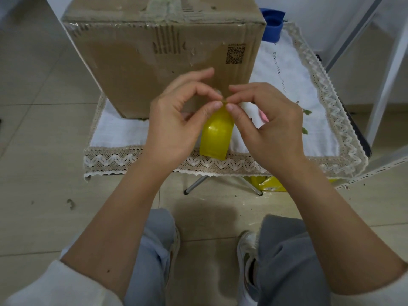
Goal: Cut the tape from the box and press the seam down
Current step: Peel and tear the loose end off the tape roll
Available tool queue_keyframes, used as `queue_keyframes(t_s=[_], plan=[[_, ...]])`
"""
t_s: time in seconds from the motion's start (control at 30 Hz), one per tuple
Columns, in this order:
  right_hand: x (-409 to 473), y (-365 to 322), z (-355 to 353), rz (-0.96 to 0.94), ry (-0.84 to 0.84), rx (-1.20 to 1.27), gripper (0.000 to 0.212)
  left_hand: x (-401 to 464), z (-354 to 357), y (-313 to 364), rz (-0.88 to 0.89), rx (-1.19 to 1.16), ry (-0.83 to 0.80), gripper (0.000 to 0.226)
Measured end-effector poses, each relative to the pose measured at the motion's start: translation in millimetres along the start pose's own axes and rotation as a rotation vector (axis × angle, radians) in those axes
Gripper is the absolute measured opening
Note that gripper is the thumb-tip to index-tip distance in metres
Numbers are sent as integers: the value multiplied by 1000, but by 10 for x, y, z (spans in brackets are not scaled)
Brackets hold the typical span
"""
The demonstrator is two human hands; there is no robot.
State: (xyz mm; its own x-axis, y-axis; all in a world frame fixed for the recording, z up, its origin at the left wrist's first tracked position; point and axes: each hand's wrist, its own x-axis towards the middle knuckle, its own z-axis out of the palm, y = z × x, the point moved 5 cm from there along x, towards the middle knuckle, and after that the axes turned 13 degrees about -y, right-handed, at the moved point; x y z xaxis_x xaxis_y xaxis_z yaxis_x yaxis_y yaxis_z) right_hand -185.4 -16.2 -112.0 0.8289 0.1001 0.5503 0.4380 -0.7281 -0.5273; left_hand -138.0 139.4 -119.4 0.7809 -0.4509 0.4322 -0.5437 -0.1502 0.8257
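Observation:
A big brown cardboard box [154, 56] stands on a small table covered by a white lace-edged cloth [123, 131]. Clear tape runs along the box's top edge and over its top seam. In front of the box, a strip of yellow tape [217, 136] hangs down from my fingers. My left hand [176, 120] and my right hand [267, 124] both pinch the strip's top end between thumb and forefinger, fingertips nearly touching. The strip's lower end hangs free over the cloth's front edge.
A blue object [272, 25] sits behind the box at the right. A pink item [263, 115] peeks out beside my right hand. Small green leaves [305, 120] lie on the cloth. A yellow packet [271, 184] lies under the table. A white metal frame [384, 85] stands at the right.

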Motion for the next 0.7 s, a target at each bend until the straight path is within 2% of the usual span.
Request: queue_keyframes(t_s=[0.23,0.47,0.7], plan=[[6,-21,-9,-29,25,-41,7,11,11,17,101,203,8,5],[-5,-29,0,-28,20,-66,8,0,76,13,40,180,-59,4],[-8,-20,12,20,-2,11,8,-4,72,0,10,117,-3,6]])
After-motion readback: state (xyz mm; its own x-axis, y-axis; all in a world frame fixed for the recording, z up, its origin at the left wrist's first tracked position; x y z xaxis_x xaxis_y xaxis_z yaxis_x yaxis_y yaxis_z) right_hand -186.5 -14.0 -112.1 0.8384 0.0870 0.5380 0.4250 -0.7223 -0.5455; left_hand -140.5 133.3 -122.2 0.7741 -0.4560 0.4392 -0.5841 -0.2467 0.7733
